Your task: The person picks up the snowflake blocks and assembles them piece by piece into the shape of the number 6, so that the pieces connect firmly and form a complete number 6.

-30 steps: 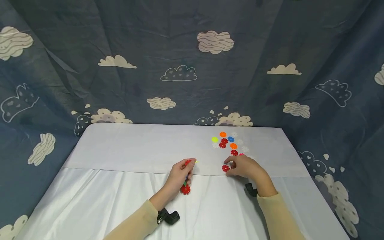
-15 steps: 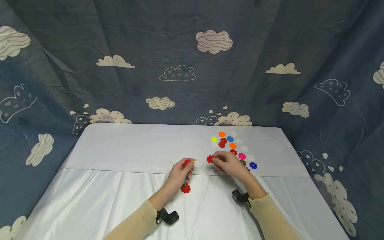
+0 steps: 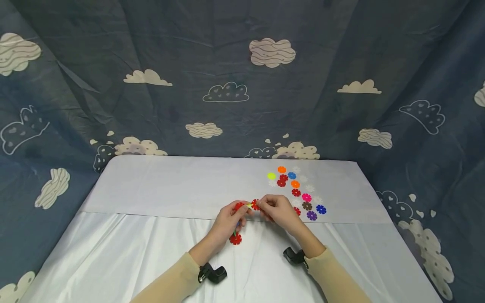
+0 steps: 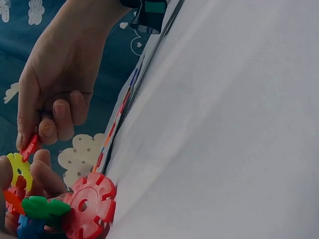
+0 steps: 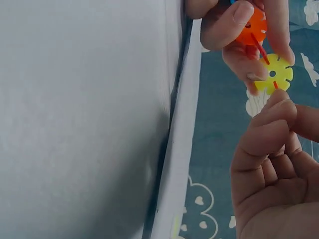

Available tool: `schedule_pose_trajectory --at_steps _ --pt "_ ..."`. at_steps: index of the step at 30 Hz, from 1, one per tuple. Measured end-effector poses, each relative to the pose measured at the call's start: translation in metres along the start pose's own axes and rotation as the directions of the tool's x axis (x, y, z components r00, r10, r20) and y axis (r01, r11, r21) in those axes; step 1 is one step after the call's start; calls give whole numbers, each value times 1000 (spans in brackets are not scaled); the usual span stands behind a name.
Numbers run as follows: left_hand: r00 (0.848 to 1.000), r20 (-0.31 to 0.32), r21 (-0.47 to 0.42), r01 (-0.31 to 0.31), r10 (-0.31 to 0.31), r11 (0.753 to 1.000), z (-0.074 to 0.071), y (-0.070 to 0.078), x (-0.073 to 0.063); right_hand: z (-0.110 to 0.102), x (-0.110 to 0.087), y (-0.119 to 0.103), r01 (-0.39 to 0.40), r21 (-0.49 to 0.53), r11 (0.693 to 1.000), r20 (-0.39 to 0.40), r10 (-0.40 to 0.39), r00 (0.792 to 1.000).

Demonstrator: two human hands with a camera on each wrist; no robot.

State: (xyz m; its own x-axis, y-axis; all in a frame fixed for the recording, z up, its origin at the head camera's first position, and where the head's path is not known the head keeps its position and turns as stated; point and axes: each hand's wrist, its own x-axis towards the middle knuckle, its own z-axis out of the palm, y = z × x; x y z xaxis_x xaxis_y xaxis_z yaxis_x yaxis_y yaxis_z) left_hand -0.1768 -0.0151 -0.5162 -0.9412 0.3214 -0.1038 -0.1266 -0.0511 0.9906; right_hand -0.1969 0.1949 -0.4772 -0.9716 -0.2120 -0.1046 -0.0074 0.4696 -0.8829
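My left hand (image 3: 224, 221) grips a chain of slotted plastic flower discs. In the left wrist view the chain shows a large red disc (image 4: 92, 199), a green disc (image 4: 45, 207), a blue disc (image 4: 31, 227) and an orange disc (image 4: 14, 202). A yellow disc (image 5: 280, 67) stands out at the chain's far end, by the left fingertips. My right hand (image 3: 282, 213) pinches a single red disc (image 3: 255, 205) between thumb and forefinger. That red disc meets the edge of the yellow one, its tip largely hidden by the right fingers in the right wrist view.
Loose discs lie on the white-covered table (image 3: 170, 185) to the right, among them a pink disc (image 3: 306, 197), a purple disc (image 3: 312, 216), a dark blue disc (image 3: 321, 209) and several pale ones. A dark cloud-print curtain (image 3: 227, 113) stands behind the table.
My right hand has picked up a red disc from the table's right side and carried it left to the yellow disc. The left hand has stayed nearly still.
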Motion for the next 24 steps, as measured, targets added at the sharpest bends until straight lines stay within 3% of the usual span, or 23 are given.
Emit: schedule_pose_trajectory --at_steps 9,14,24 --pt "1000 -5 31 20 -20 999 0 0 -1 12 0 -4 -1 -29 1000 -55 0 998" --pt "999 15 4 40 -40 999 0 0 0 12 2 -2 12 -45 999 -54 -15 998" --pt "994 76 -172 91 -79 981 -11 1 4 1 8 8 -74 162 984 28 70 997"
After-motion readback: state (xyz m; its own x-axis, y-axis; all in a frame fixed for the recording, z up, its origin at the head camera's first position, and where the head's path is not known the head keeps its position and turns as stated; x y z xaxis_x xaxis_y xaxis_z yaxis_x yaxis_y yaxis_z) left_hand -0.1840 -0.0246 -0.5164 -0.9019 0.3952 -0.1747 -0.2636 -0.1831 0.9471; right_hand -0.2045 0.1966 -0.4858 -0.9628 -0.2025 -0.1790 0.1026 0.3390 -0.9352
